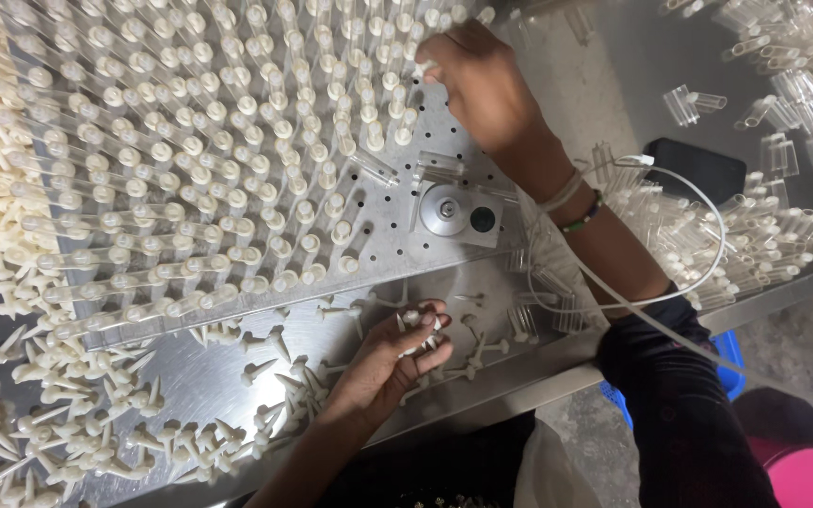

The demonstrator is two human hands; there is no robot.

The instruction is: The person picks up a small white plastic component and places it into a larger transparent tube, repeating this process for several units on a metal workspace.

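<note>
Here, the right hand's (482, 89) fingers (430, 64) are pinching one cream plug (422, 68) at a tube top on the perforated plate (383, 212), while the left hand (392, 357) is cupping several plugs (422, 331), fingers curled shut around them. Most tubes (237, 150) on the plate are already wearing plugs; bare holes near the metal fitting (454, 214) are standing empty. Loose plugs are littering the table (190, 376), and clear tubes are piling at right. The tube under the fingertips is hiding from view.
</note>
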